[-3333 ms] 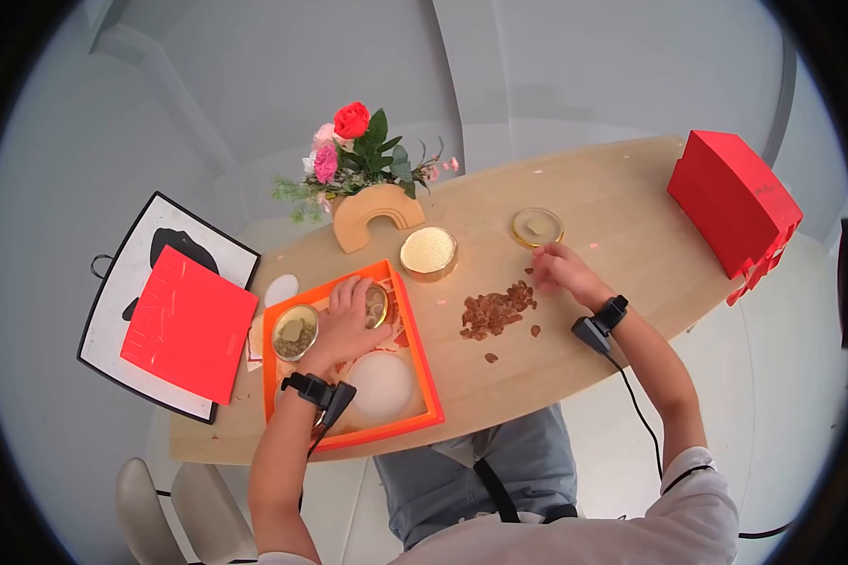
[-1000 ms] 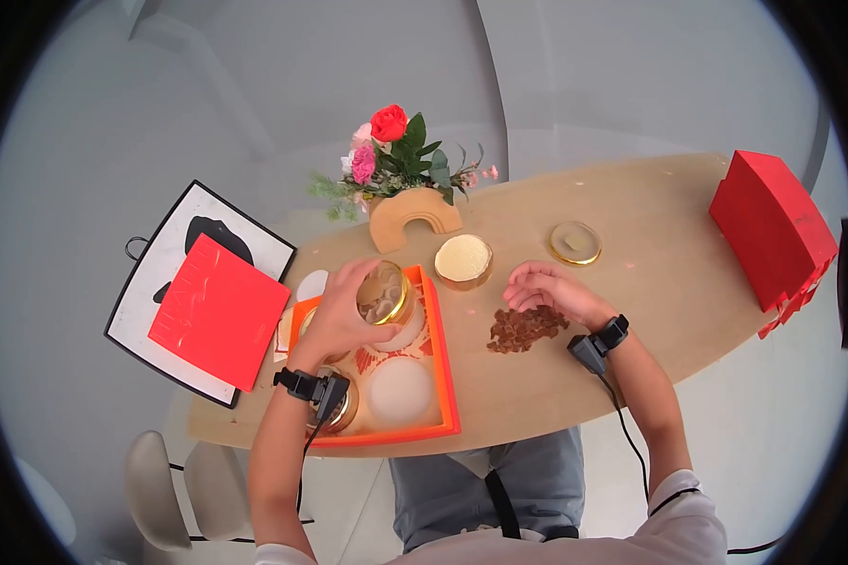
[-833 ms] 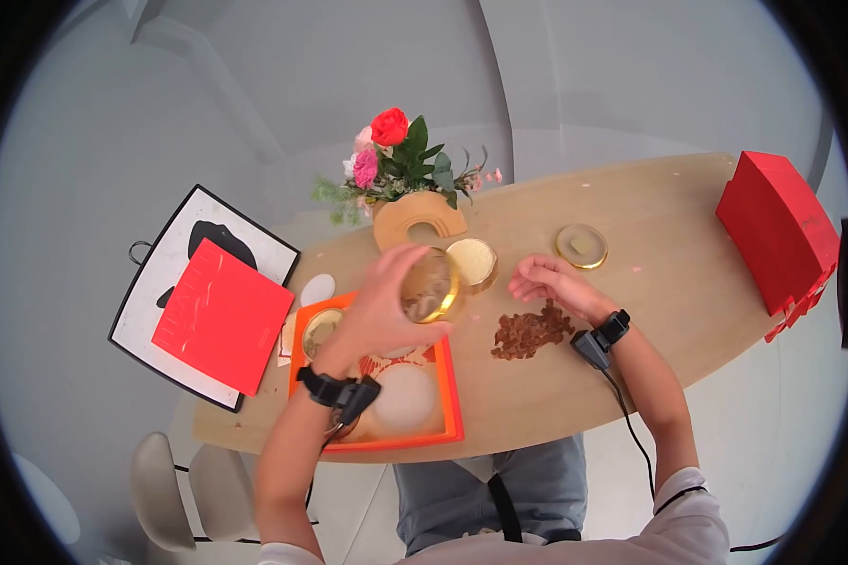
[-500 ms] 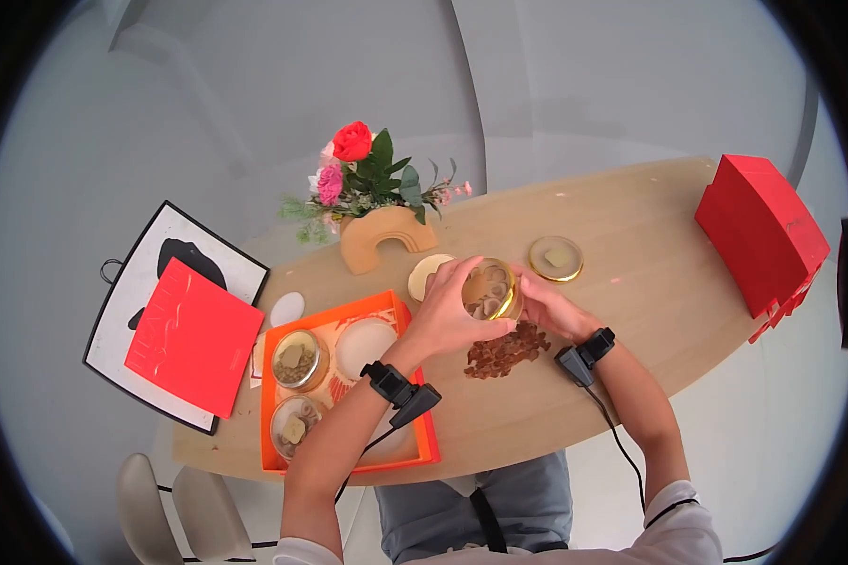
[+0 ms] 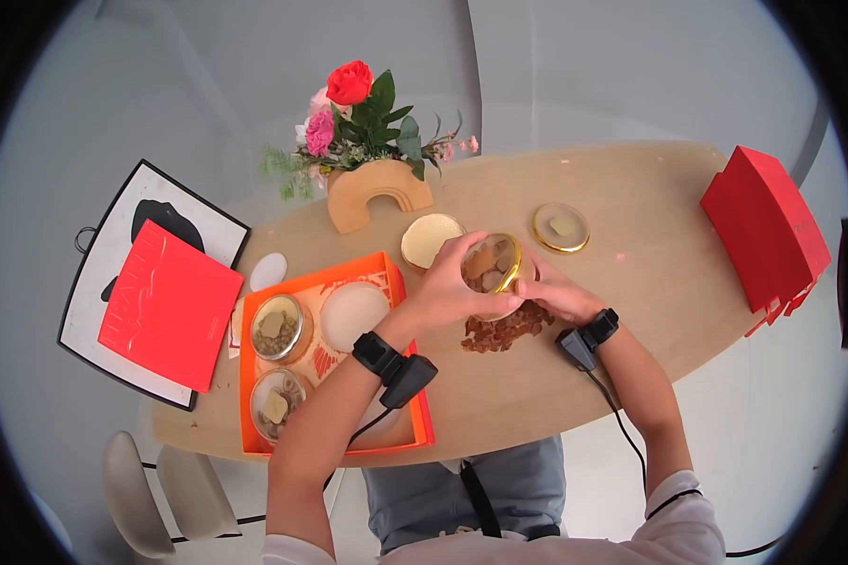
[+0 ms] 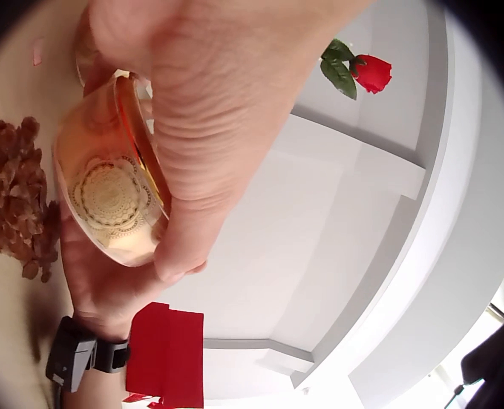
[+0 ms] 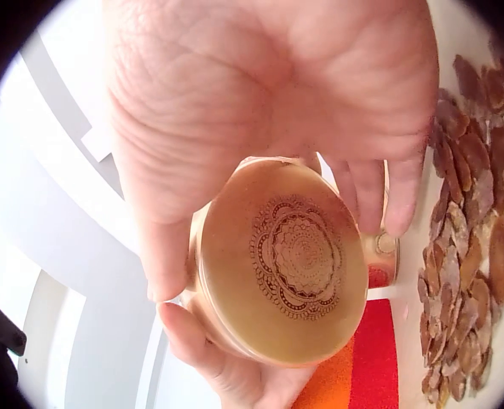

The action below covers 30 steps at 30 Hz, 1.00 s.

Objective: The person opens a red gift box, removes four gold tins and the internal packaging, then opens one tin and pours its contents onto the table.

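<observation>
A clear round jar (image 5: 488, 268) with a gold-rimmed lid and slices inside is held tilted between both hands. My left hand (image 5: 443, 294) grips it from the left, its thumb along the lid's lower rim. From the right, my right hand (image 5: 563, 290) curls its thumb and fingers round the base end. A raised round pattern marks the jar's base (image 7: 299, 256) in the right wrist view. Below the hands lies a pile of dried brown slices (image 5: 499, 334), partly covered by them. Behind the hands stands an open gold container (image 5: 431, 237).
On the left, an orange box (image 5: 247, 377) holds two lidded jars and a white round recess (image 5: 353, 317). A gold-rimmed lid (image 5: 562, 228) lies behind the right hand. Flowers stand in an arched vase (image 5: 367, 193); a red box (image 5: 768, 226) stands far right, a red booklet (image 5: 170, 306) left.
My left hand has lifted the jar out of the orange box and carried it right, over the brown slices. The right hand has left the pile and now grips the jar too.
</observation>
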Available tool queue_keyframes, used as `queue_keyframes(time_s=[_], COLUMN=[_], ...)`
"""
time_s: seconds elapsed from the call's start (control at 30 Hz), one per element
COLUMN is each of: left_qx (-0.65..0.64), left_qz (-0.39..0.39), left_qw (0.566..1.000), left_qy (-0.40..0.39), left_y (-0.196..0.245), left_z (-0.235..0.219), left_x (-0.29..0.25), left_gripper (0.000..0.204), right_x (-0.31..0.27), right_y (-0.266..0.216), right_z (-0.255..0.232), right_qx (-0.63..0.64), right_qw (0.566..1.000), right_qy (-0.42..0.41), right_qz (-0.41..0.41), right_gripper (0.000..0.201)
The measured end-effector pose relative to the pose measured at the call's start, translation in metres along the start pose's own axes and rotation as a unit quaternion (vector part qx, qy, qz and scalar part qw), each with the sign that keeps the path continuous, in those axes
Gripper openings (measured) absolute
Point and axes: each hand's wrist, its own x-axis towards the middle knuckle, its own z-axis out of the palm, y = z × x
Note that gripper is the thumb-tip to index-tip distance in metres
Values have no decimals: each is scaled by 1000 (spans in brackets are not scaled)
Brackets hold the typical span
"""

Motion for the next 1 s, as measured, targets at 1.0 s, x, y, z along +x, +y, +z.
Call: queue_keyframes(time_s=[1.0], left_qx=[-102], left_qz=[36], left_qw=[994], left_qy=[14], left_y=[2], left_z=[-3], left_x=[-3], left_gripper=[126], right_x=[-1], right_y=[-4], right_z=[-4], right_qx=[20], right_qw=[995], right_qy=[57], right_qz=[-78], right_gripper=[122])
